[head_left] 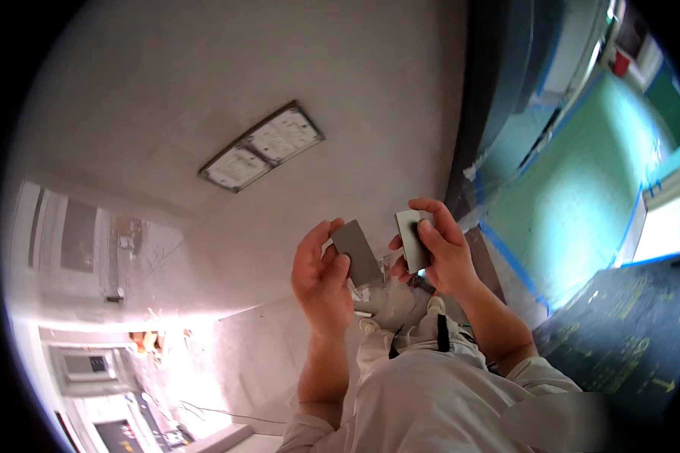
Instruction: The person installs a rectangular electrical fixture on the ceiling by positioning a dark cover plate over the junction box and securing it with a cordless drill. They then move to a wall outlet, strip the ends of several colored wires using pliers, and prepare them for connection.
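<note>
Between the thumb and fingers of my left hand (323, 283) is a flat grey rectangular piece (358, 253), its broad face turned up toward me. My right hand (447, 255) grips a second thin grey rectangular piece (412, 240), tilted so that a lighter edge shows. The two pieces are apart, held up in front of my body at about the same height. Their material cannot be made out.
A large pale wall (370, 113) rises ahead, with a dark-framed rectangular double panel (261, 147) in it. At right are green sheeting (574, 189) edged with blue tape and a dark printed floor covering (619, 332). A cable (234, 414) runs at lower left.
</note>
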`<action>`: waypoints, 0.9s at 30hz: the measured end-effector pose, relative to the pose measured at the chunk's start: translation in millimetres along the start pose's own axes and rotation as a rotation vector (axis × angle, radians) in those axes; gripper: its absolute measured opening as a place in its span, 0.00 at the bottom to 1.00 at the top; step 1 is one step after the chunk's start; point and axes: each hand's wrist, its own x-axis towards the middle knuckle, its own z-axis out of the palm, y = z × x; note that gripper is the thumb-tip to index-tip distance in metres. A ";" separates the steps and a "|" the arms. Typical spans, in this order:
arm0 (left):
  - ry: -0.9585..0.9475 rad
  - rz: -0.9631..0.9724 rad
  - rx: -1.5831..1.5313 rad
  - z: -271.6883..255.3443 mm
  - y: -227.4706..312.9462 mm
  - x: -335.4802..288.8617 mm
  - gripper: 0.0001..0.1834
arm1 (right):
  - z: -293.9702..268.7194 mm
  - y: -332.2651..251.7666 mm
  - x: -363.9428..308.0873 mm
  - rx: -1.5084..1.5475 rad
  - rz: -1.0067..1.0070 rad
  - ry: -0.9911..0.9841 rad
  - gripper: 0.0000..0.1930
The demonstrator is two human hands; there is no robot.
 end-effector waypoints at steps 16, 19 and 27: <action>0.253 0.264 -0.136 13.6 14.6 69.7 0.23 | 56.6 -25.3 77.7 -0.983 -0.497 -0.024 0.15; 0.208 0.293 -0.269 19.3 10.8 104.4 0.20 | 72.1 -31.0 121.2 -1.167 -0.824 0.030 0.15; 0.308 0.379 -0.182 42.3 7.9 133.3 0.17 | 88.7 -35.3 154.2 -0.946 -0.783 0.156 0.07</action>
